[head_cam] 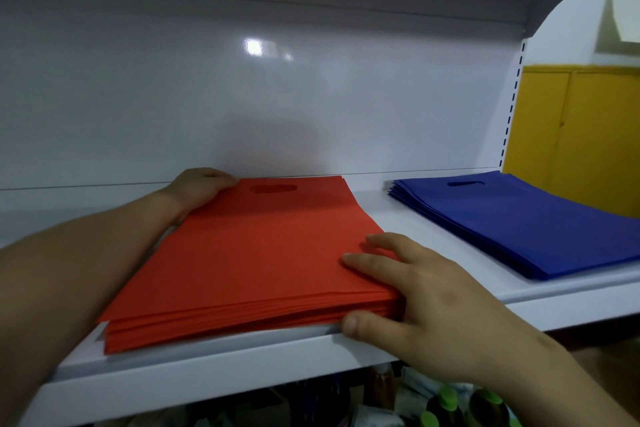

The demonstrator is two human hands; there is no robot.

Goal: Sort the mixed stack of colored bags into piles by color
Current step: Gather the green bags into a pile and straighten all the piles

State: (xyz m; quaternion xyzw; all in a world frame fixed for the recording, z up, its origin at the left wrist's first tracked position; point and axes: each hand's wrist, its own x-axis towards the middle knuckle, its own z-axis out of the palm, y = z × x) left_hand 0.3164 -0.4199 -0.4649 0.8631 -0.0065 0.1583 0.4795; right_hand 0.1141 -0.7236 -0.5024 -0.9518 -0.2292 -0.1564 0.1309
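- The shelf (242, 367) carries everything you are working on. Two piles lie flat on it side by side, with a strip of bare white shelf between them.
- The red pile (249, 253) lies straight ahead of you. Its long axis runs from the front lip back towards the rear panel, and its handle cut-out (273, 188) is at the far end.
- The blue pile (519, 218) lies to your right, apart from the red one and angled a little. It has the same orientation, cut-out at the back. No mixed stack shows, so the sorting looks close to done.
- Your hands sit on diagonally opposite corners of the red pile, and the coming move turns on that diagonal. Any squaring or shifting will pivot along it, so push both ends together or the layers will fan.
- Your right hand (426, 308) is at the near right corner and is the hand nearer the blue pile. Its fingers (381, 243) lie fairly straight on the top bag. The thumb (356, 324) presses against the front edge at the shelf lip. I judge this a flat press, not a closed grip.
- Your left hand (197, 189) is reached across to the far left corner, beside the cut-out. Its fingers are curled round that corner and hold the edge of the pile.
- The front edges of the red layers are slightly stepped, so a light tap inwards from the thumb side should line them up.
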